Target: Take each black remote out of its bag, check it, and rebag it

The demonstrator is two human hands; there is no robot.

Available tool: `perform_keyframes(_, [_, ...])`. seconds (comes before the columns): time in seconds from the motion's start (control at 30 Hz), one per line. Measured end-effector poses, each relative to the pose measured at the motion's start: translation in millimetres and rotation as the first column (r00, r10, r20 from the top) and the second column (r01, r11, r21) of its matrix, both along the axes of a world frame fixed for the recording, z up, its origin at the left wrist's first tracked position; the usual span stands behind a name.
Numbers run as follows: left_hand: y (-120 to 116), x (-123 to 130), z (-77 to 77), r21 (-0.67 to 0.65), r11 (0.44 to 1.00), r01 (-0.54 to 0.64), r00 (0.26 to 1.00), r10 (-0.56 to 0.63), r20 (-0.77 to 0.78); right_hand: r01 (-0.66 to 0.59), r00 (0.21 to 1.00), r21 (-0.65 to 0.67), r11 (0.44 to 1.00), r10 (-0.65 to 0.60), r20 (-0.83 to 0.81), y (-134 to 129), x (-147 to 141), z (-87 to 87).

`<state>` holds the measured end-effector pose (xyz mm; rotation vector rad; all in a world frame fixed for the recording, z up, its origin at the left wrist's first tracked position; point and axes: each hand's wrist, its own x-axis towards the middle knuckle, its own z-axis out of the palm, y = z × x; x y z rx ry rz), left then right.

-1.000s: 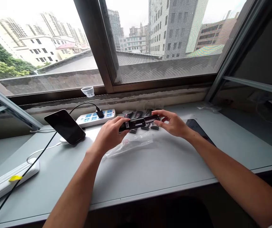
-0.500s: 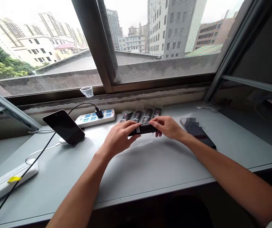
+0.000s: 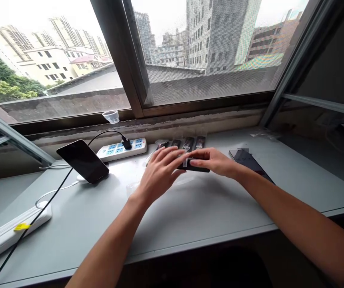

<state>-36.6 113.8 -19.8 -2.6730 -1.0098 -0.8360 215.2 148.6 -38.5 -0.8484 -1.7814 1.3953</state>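
Head view, left to right. One white bar point(image 3: 13, 237), one yellow tag point(image 3: 22, 227) on it, is lying at near left. One upright phone point(image 3: 82, 162) is leaning back, screen dark. One clear cup point(image 3: 111, 116) is sitting by the window. One power strip point(image 3: 104, 152) is lying below it, one plug point(image 3: 126, 143) filling a socket.

One left hand point(image 3: 161, 172), mine: fingers are spreading in a loose arch, thumb standing apart below; the case's left end is showing between thumb and forefinger. Whether they are pressing on it, I cannot tell.

Four wrapped packets point(image 3: 188, 143) are lying in a row behind my fingers, the leftmost partly hidden.

One black case point(image 3: 199, 168), one pale label on it, is sitting between my hands, low over the table point(image 3: 208, 212); whether it is touching, I cannot tell.

One right hand point(image 3: 217, 162), mine: thumb and fingers are closing on the case, thumb in front. I am judging the step in hand to be two-handed handling of this case; next, it is probably calling for a steady right grip while my left fingers are settling at the free end.

One flat phone point(image 3: 254, 166) is lying beyond my right wrist.
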Motion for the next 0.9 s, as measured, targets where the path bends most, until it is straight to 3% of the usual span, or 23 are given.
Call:
perform_keyframes(0.07, [-2,1,2.0,0.046,0.994,-0.102,0.989,0.096,0.115,0.084,0.996,-0.083,0.993,-0.087,-0.032,6,5,-1.6])
perform_keyframes(0.13, [-4,-1,1.9,-0.019,0.987,-0.160,0.978,0.161,0.130,0.197,0.975,-0.140,0.970,-0.209,-0.078,12,10,-4.1])
perform_keyframes(0.27, [-5,-6,-5.1,-0.262,0.944,-0.203,0.974,0.168,-0.150,0.347,0.921,-0.135,0.928,-0.364,-0.139,21,16,-7.3])
perform_keyframes(0.37, [-6,-9,-9.5,-0.343,0.910,-0.234,0.959,0.157,-0.238,0.363,0.923,-0.127,0.923,-0.375,-0.088,20,19,-7.1])
perform_keyframes(0.57, [-7,-13,-7.1,-0.392,0.891,-0.229,0.961,0.144,-0.234,0.325,0.941,-0.185,0.927,-0.336,-0.030,14,19,-6.7])
perform_keyframes(0.9, [-9,-5,-2.7,-0.490,0.858,-0.152,0.988,0.123,-0.090,0.519,0.854,-0.078,0.852,-0.520,-0.004,11,5,-5.8])
